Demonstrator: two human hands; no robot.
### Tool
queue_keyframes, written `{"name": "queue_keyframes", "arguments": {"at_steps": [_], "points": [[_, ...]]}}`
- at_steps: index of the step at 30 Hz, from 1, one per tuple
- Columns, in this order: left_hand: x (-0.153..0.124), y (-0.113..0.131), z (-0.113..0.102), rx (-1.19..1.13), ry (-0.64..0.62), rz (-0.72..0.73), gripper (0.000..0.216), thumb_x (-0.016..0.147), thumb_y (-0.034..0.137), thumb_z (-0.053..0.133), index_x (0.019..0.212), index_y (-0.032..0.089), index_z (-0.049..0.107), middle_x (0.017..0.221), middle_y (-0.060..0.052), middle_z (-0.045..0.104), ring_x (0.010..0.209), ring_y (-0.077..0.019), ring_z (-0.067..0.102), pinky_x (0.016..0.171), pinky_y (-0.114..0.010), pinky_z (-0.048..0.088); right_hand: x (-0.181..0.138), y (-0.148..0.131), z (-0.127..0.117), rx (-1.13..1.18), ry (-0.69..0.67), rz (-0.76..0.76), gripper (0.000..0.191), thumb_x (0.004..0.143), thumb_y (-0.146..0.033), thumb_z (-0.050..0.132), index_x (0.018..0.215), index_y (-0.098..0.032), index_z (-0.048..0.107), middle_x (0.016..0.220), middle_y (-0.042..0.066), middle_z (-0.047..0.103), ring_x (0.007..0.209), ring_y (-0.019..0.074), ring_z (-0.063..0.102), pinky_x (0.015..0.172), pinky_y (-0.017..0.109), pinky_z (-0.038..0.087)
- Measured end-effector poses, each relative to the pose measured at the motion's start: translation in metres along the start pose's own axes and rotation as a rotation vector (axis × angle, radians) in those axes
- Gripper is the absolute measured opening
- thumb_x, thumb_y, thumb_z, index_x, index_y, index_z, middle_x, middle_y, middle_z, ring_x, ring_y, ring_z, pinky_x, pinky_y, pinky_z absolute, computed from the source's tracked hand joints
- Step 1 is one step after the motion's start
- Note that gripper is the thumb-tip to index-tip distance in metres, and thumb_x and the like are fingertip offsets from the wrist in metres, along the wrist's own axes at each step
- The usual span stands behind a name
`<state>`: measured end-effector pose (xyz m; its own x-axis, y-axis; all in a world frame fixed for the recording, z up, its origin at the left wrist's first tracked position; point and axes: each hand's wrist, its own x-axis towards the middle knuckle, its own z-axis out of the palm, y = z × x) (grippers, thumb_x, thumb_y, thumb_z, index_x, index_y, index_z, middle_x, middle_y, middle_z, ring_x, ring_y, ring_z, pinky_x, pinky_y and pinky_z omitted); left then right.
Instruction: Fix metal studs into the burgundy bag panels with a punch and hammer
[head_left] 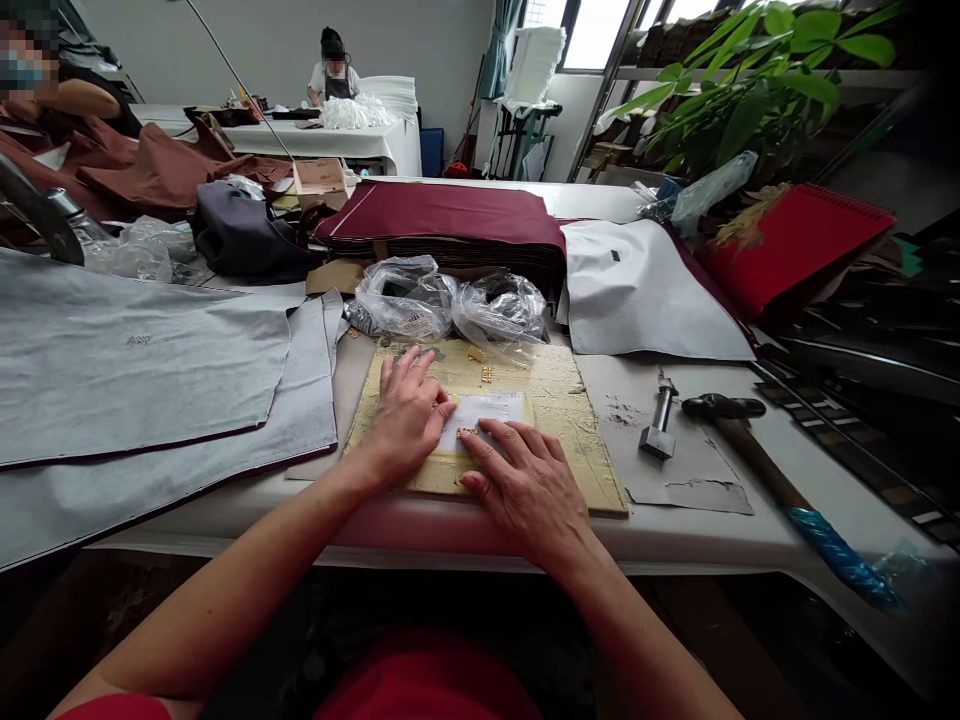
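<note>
My left hand [405,412] rests palm down on a worn yellow board [570,420], its fingers stretched out beside a small white paper [491,408]. My right hand [525,480] lies flat on the board's front part, fingertips touching the paper's lower edge next to a tiny gold metal piece [466,432]. A few more gold pieces [486,373] lie farther back on the board. Neither hand grips anything that I can see.
Two clear plastic bags [450,305] sit behind the board. A metal punch [660,422] and a hammer [757,450] lie to the right. Grey fabric sheets [150,370] cover the left; a maroon fabric stack [442,225] lies behind. Other people work at far tables.
</note>
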<state>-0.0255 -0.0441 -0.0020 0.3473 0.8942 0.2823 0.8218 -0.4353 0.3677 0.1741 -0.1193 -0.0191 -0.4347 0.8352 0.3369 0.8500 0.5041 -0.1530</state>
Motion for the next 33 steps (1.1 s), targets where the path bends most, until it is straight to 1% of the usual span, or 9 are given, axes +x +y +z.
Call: {"name": "queue_keyframes", "arguments": {"at_steps": [4,8,13,17,21,23,25,29,33], "points": [[-0.001,0.001,-0.004,0.124,0.117,0.051,0.017,0.099,0.026,0.056,0.094,0.016,0.069,0.156,-0.015,0.046,0.154,-0.0351,0.026,0.127,-0.064,0.014,-0.002,0.001,-0.001,-0.001,0.008,-0.015,0.042,0.107,-0.048,0.046,0.140,-0.029,0.062,0.144,0.008,0.057,0.126,0.0292,0.050,0.103,0.046,0.038],[-0.013,0.000,-0.007,0.148,0.063,0.188,0.015,0.099,0.027,0.057,0.097,0.018,0.069,0.156,-0.011,0.046,0.155,-0.0345,0.024,0.128,-0.064,0.012,-0.005,0.002,-0.003,0.003,0.006,-0.043,0.043,0.106,-0.049,0.047,0.142,-0.030,0.060,0.144,0.009,0.057,0.127,0.0293,0.050,0.103,0.046,0.038],[-0.026,-0.007,-0.007,0.008,0.028,0.120,0.015,0.097,0.027,0.060,0.107,0.021,0.069,0.150,-0.009,0.052,0.151,-0.0334,0.031,0.125,-0.063,0.025,-0.005,0.003,0.000,0.007,0.029,-0.042,0.042,0.105,-0.048,0.049,0.140,-0.028,0.063,0.143,0.010,0.058,0.127,0.0299,0.051,0.103,0.048,0.040],[-0.022,-0.010,-0.003,-0.018,0.031,0.100,0.018,0.097,0.027,0.061,0.110,0.021,0.070,0.148,-0.010,0.054,0.150,-0.0342,0.032,0.124,-0.061,0.027,-0.007,0.001,0.001,0.026,0.045,-0.042,0.041,0.105,-0.046,0.051,0.140,-0.028,0.062,0.142,0.011,0.058,0.126,0.0310,0.053,0.101,0.049,0.042],[-0.020,-0.008,-0.001,-0.053,0.057,0.098,0.017,0.098,0.027,0.059,0.108,0.020,0.070,0.146,-0.010,0.054,0.148,-0.0341,0.032,0.123,-0.061,0.028,0.000,0.011,-0.012,0.125,0.102,-0.052,0.035,0.105,-0.038,0.053,0.136,-0.024,0.064,0.138,0.011,0.061,0.120,0.0279,0.057,0.098,0.044,0.047],[-0.022,-0.005,-0.004,-0.099,0.095,0.114,0.018,0.098,0.030,0.060,0.111,0.020,0.068,0.143,-0.011,0.055,0.143,-0.0327,0.038,0.121,-0.058,0.033,0.020,0.027,-0.024,0.129,0.146,-0.066,0.031,0.105,-0.033,0.053,0.131,-0.023,0.066,0.133,0.010,0.064,0.116,0.0255,0.059,0.098,0.041,0.048],[-0.025,-0.001,-0.007,-0.148,0.102,0.159,0.023,0.096,0.036,0.063,0.114,0.021,0.067,0.134,-0.010,0.058,0.131,-0.0308,0.047,0.113,-0.054,0.041,0.057,0.048,-0.035,0.077,0.189,-0.087,0.028,0.105,-0.031,0.053,0.128,-0.023,0.068,0.128,0.008,0.067,0.113,0.0243,0.061,0.097,0.040,0.048],[-0.031,0.002,-0.008,-0.174,-0.010,0.266,0.018,0.092,0.037,0.068,0.105,0.024,0.068,0.109,-0.006,0.064,0.106,-0.0262,0.055,0.094,-0.045,0.051,0.167,0.090,-0.049,-0.139,0.143,-0.015,0.032,0.105,-0.028,0.050,0.132,-0.021,0.066,0.131,0.008,0.066,0.114,0.0235,0.061,0.099,0.037,0.047],[-0.027,-0.004,0.006,-0.198,-0.060,0.261,0.010,0.092,0.033,0.065,0.094,0.024,0.068,0.103,-0.004,0.065,0.102,-0.0231,0.059,0.088,-0.039,0.051,0.257,0.115,-0.051,-0.263,0.094,0.075,0.033,0.102,-0.021,0.054,0.133,-0.019,0.065,0.127,0.011,0.068,0.117,0.0248,0.061,0.100,0.037,0.048]]}}
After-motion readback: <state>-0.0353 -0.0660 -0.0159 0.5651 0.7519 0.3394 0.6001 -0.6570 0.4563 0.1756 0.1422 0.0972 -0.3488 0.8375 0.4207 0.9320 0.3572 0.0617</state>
